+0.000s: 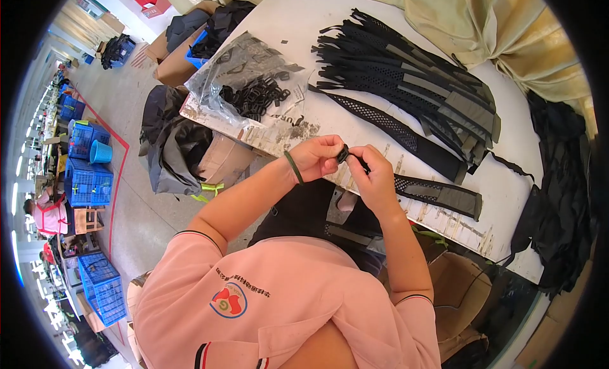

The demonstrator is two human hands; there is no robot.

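At the near edge of the white table, my left hand (316, 158) pinches a small black plastic buckle (343, 155) between thumb and fingers. My right hand (374, 177) is closed on a thin black strap (353, 154) right beside the buckle; fingers partly hide where the two meet. A black mesh band with a grey panel (441, 196) lies to the right of my right hand; whether it joins the strap cannot be seen. Beyond my left hand, a clear plastic bag (219, 84) lies open with many loose black buckles (254, 96) on it.
A fanned pile of black mesh bands (406, 84) covers the far right of the table (298, 14). Black fabric (561, 198) hangs at the right edge. Cartons and dark bags (171, 141) stand at the left. Blue crates (89, 182) line the floor further left, near a seated person (51, 213).
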